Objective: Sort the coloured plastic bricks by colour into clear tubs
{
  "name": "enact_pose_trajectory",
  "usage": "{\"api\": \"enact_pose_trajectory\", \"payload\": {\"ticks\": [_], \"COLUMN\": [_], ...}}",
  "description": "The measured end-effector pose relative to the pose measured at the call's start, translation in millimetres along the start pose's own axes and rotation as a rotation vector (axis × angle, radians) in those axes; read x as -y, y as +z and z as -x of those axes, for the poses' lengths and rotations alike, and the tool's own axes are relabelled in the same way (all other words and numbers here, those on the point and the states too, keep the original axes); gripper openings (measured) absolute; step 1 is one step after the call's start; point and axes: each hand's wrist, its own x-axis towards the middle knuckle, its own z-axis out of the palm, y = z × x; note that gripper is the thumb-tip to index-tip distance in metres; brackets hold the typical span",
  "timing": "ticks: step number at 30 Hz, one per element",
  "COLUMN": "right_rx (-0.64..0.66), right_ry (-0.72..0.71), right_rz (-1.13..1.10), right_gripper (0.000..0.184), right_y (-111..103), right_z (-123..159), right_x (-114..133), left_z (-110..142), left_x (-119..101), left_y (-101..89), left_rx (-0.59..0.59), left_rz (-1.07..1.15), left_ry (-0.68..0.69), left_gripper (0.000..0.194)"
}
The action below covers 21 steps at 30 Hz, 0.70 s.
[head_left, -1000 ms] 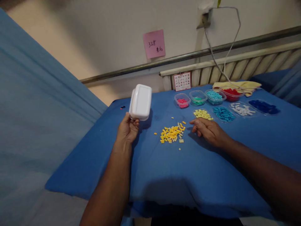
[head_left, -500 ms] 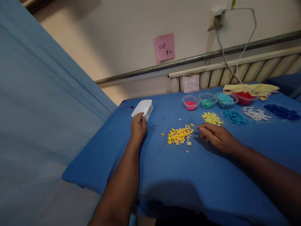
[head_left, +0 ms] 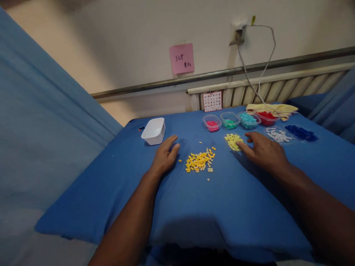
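A loose pile of small yellow and cream bricks (head_left: 200,161) lies on the blue-covered table (head_left: 177,207), with a few strays around it. My left hand (head_left: 165,155) is just left of the pile, fingers apart and holding nothing. Behind it a white plastic box (head_left: 154,133) stands upright with its open side up. My right hand (head_left: 263,151) is open over the right side, its thumb close to the pale yellow bricks (head_left: 233,142) in a shallow clear tray; whether it touches them I cannot tell. That hand mostly hides the teal-blue pieces behind it.
Clear tubs of pink (head_left: 212,125), green (head_left: 230,123), light blue (head_left: 248,120) and red pieces (head_left: 267,117) line the back. White pieces (head_left: 278,135) and dark blue pieces (head_left: 301,133) lie to the right. A yellow cloth (head_left: 277,108) and a cable (head_left: 249,77) are behind.
My left hand set the white box down at the back left, let go of it and came back towards the pile. My right hand has opened and moved right, towards the trays.
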Motion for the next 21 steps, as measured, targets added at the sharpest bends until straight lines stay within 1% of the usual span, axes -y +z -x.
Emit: {"api": "enact_pose_trajectory", "payload": {"ticks": [3,4,5,7,9,13,15,18,21], "right_rx": [0.144,0.173,0.191,0.214,0.229,0.225,0.205,0.175,0.128], "right_ry": [0.017,0.016,0.018,0.03,0.041,0.052,0.042,0.008,-0.016], "right_rz": [0.156,0.192,0.221,0.264,0.29,0.336,0.355,0.346,0.294], "right_gripper": [0.07,0.072,0.074,0.075,0.077,0.08,0.079,0.077,0.076], "right_y": [1.6,2.7,3.7,4.8,5.3,6.3,7.9,12.4,18.6], "right_z": [1.3,2.1,2.7,3.1,2.6,0.7,0.0,-0.6,-0.9], "right_x": [-1.0,0.1,1.3,3.5,5.4,12.1,16.2,19.2,16.4], "left_z": [3.9,4.9,5.7,7.3,9.1,13.2,14.9,14.5,7.9], "left_x": [-30.3,-39.3,-47.7,-62.6,-75.1,-93.1,-98.0,-102.2,-106.9], "left_y": [12.0,14.9,17.1,19.8,21.9,28.2,32.1,39.0,51.3], "left_rx": [0.386,0.489,0.573,0.667,0.693,0.698,0.696,0.673,0.645], "left_rz": [-0.062,-0.087,-0.105,-0.119,-0.118,-0.126,-0.144,-0.181,-0.204], "left_ry": [0.047,0.052,0.061,0.098,0.158,0.291,0.352,0.4,0.444], "left_gripper": [0.078,0.083,0.087,0.092,0.096,0.098,0.095,0.089,0.085]}}
